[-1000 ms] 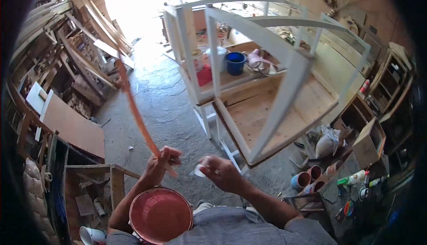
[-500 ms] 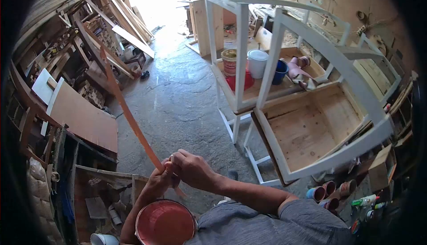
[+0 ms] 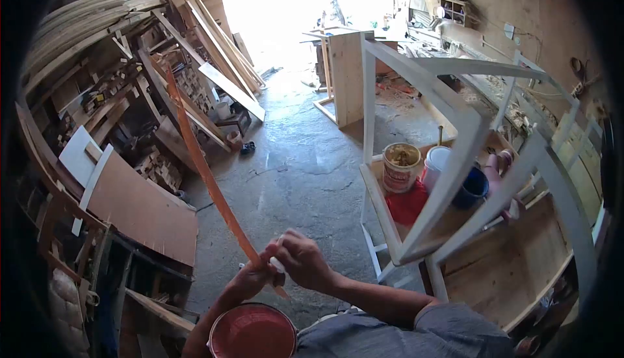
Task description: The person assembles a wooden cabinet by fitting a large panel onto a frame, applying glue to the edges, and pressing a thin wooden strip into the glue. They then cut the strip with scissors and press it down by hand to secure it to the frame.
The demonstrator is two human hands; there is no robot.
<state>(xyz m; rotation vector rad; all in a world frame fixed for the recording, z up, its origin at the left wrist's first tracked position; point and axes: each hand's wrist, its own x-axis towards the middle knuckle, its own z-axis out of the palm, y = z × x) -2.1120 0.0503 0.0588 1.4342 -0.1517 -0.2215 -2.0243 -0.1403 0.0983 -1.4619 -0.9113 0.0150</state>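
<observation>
A long, thin wooden strip (image 3: 209, 177), coated orange-red, rises from my left hand (image 3: 247, 282) and leans away to the upper left. The fingers of that hand are wrapped round it near its lower end. Right beside it, my right hand (image 3: 303, 260) is closed on a small white wad (image 3: 277, 264), held against the strip. Below the hands, a bucket (image 3: 252, 305) with reddish paint inside sits by my left forearm, close to my body.
White-painted wooden frames (image 3: 448, 182) stand on the right, holding a tub (image 3: 401, 171), a white bucket (image 3: 437, 161) and a blue bucket (image 3: 473, 192). A brown panel (image 3: 140, 202) and stacked lumber (image 3: 91, 30) line the left. Concrete floor (image 3: 286, 195) runs between.
The view has shifted, so the frames now appear nearer and lower on the right. My right hand stays by the strip, and the white wad between my hands shows more clearly.
</observation>
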